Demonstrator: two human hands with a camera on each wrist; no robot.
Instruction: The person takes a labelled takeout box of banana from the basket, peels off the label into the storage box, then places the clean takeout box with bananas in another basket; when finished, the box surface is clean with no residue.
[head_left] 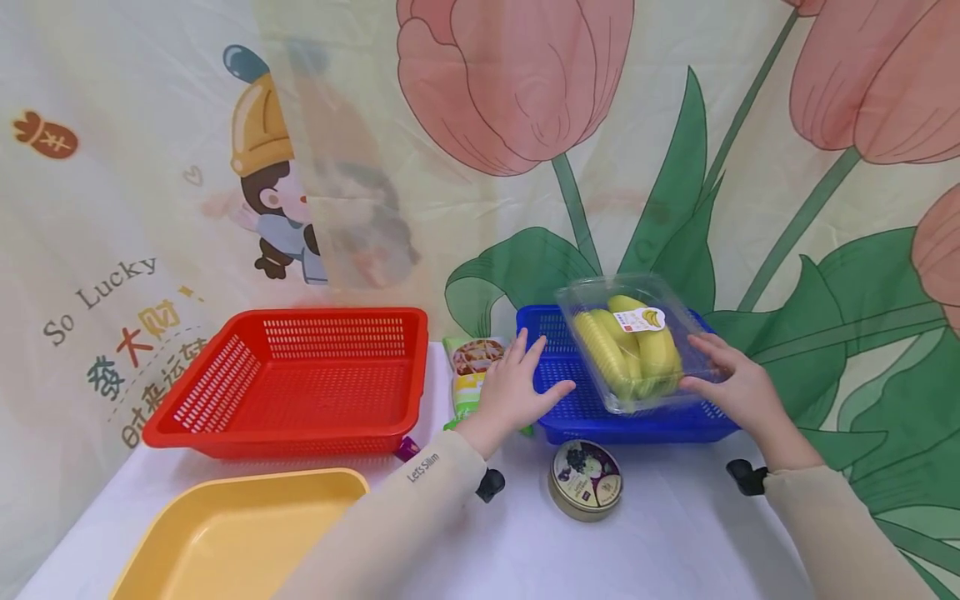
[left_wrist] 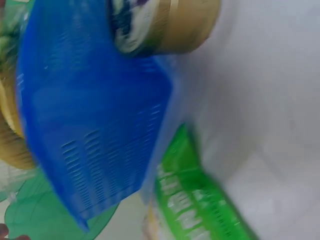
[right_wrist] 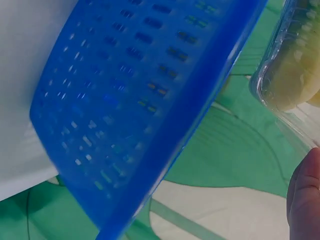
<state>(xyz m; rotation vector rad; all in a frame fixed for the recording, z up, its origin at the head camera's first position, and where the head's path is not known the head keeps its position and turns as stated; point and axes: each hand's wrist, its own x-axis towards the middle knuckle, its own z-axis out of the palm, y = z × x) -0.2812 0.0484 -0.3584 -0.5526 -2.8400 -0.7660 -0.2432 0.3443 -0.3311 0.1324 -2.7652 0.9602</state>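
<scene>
Box: clear box [head_left: 633,342] of yellow bananas, labelled lid, tilted in the blue basket [head_left: 570,417] at the bench's back edge.
Right hand [head_left: 731,387]: fingers spread straight against the box's right side.
Left hand [head_left: 513,387]: fingers apart, on the basket's left rim.
Head view only: tin [head_left: 586,480] before the basket, red basket [head_left: 300,379].
Right wrist view: box corner close up, blurred.
</scene>
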